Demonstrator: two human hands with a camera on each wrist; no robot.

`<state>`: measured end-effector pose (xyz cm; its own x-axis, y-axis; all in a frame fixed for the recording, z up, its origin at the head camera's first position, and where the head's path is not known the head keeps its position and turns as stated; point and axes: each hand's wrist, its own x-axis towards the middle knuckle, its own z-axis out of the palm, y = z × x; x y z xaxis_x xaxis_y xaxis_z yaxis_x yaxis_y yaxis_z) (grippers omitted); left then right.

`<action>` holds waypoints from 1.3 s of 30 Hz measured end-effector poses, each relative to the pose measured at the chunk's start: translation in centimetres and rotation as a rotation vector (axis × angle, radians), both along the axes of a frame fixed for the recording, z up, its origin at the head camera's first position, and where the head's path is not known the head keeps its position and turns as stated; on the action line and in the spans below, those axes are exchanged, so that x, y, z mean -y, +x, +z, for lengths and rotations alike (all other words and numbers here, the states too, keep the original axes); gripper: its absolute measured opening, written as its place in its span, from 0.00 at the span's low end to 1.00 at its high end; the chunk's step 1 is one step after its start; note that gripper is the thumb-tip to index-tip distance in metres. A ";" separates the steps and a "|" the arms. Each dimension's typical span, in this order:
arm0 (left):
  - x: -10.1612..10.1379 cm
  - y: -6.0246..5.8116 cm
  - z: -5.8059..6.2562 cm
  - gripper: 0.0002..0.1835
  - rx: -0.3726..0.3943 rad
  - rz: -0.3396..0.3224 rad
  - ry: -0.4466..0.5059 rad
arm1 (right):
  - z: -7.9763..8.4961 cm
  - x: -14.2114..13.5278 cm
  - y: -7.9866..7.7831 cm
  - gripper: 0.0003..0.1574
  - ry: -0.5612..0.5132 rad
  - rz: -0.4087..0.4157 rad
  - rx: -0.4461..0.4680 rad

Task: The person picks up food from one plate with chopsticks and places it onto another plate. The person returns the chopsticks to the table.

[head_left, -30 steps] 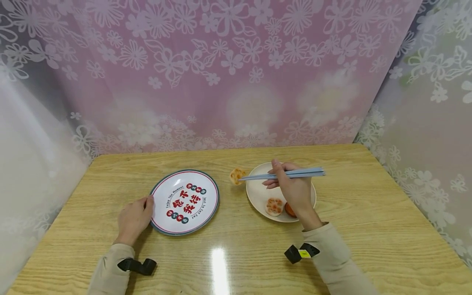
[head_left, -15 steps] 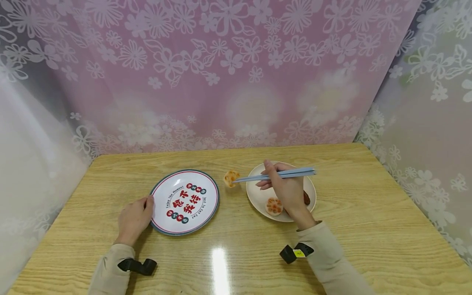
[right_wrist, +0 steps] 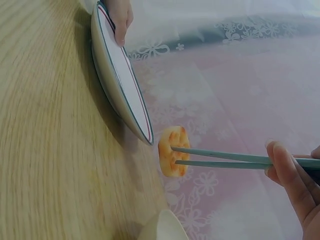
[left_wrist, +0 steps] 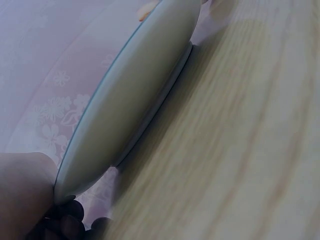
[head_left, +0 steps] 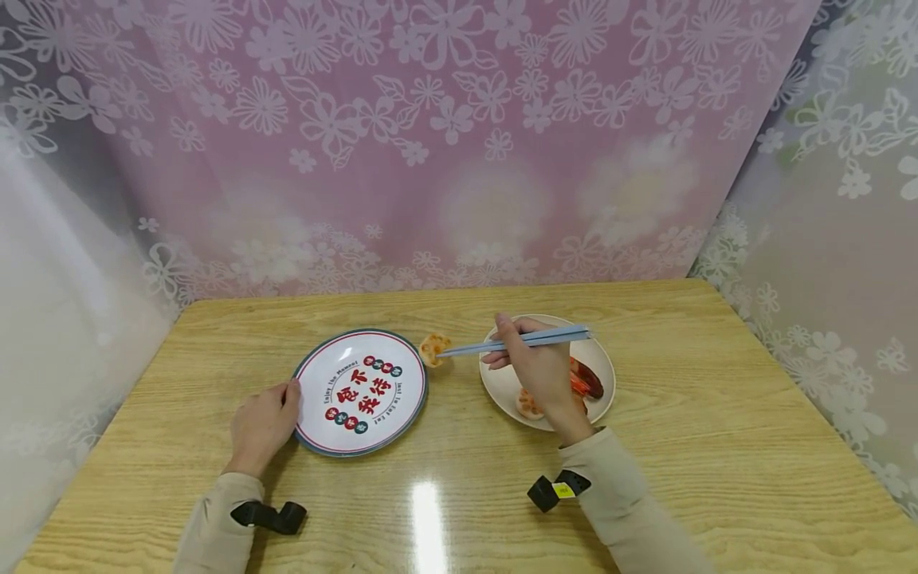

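Observation:
My left hand [head_left: 261, 426] grips the left rim of a white plate [head_left: 337, 442] with red lettering and a blue-green edge; in the left wrist view its fingers [left_wrist: 70, 215] are under the rim. A pair of light blue chopsticks [head_left: 545, 336] is held in my right hand [head_left: 541, 363]. Their tips pinch a pale lotus root slice [head_left: 433, 351] with orange-brown hollows. In the right wrist view the slice [right_wrist: 173, 150] hangs in the air, close beside the lettered plate's rim [right_wrist: 145, 135]. My right hand is above a cream plate [head_left: 495, 391].
On the cream plate lie another lotus root slice [head_left: 529, 404] and glossy red-brown food pieces [head_left: 588, 381], partly hidden by my right hand. Both plates stand on a wooden table [head_left: 466, 494]. A pink flowered curtain [head_left: 459, 199] hangs behind the table.
My right hand has moved left, carrying the lotus root slice in the chopsticks from near the cream plate to the lettered plate's right rim. My left hand has stayed in place.

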<state>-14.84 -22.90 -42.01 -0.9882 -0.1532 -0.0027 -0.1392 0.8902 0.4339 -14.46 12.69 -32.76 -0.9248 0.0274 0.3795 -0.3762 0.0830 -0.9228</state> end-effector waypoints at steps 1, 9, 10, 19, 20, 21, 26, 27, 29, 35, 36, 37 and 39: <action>0.0 0.0 0.0 0.24 0.006 0.000 -0.001 | -0.3 0.1 -0.2 0.19 -0.003 -0.002 0.001; 0.0 -0.1 -0.2 0.23 0.005 -0.001 -0.009 | -2.1 1.1 -1.3 0.21 -0.017 -0.027 -0.050; 0.0 -0.1 -0.1 0.23 0.002 -0.002 -0.011 | -2.3 1.4 -1.4 0.21 -0.018 -0.021 -0.061; 0.0 0.0 0.0 0.23 -0.006 -0.007 -0.032 | -2.8 3.8 -1.8 0.22 -0.005 -0.008 -0.050; 0.0 0.1 0.0 0.23 -0.005 -0.007 -0.032 | -2.7 4.1 -1.7 0.22 0.007 -0.009 -0.032; 0.0 0.1 0.0 0.23 -0.001 -0.006 -0.032 | -2.6 4.3 -1.6 0.22 0.020 -0.010 -0.012; -0.2 0.0 0.0 0.23 0.023 -0.004 -0.033 | -1.3 5.4 -0.6 0.20 0.076 0.000 0.039; -0.3 -0.1 0.1 0.23 0.026 -0.009 -0.039 | -1.1 5.6 -0.4 0.20 0.078 0.006 0.040; -0.4 -0.1 0.2 0.23 0.023 -0.022 -0.056 | -0.8 5.9 -0.1 0.19 0.075 0.021 0.041; -0.5 -0.1 0.5 0.24 0.008 -0.043 -0.085 | -0.9 6.4 0.0 0.19 0.065 0.062 0.028; -0.5 0.0 0.5 0.24 0.011 -0.044 -0.084 | -1.0 6.5 0.0 0.19 0.068 0.070 0.022; -0.4 0.0 0.6 0.24 0.014 -0.047 -0.084 | -1.0 6.5 0.0 0.19 0.078 0.078 0.013; -0.4 0.0 0.6 0.25 0.030 -0.047 -0.083 | -1.2 6.6 -0.1 0.17 0.102 0.093 0.004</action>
<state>-14.88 -22.50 -41.39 -0.9940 -0.1075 -0.0216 -0.1081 0.9289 0.3543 -14.52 6.08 -33.94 -0.9232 -0.0966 0.3719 -0.3826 0.1412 -0.9131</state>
